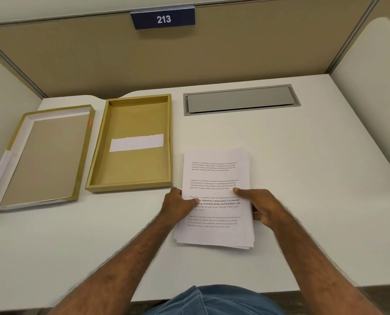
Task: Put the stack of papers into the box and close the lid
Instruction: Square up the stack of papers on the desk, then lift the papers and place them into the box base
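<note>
Both hands clamp the stack of printed papers [214, 178] on the white desk [303, 178]: the left hand [178, 204] holds its left edge, thumb on the top sheet; the right hand [261, 206] holds the right edge likewise, fingers apparently tucked beneath. Gripping opposite edges probably keeps the slightly fanned sheets together for lifting. The open gold box [130, 144], holding only a white paper strip [136, 142], lies just left of the stack, ready to receive it. Its lid [43, 158] rests inverted farther left, clear of the transfer path.
</note>
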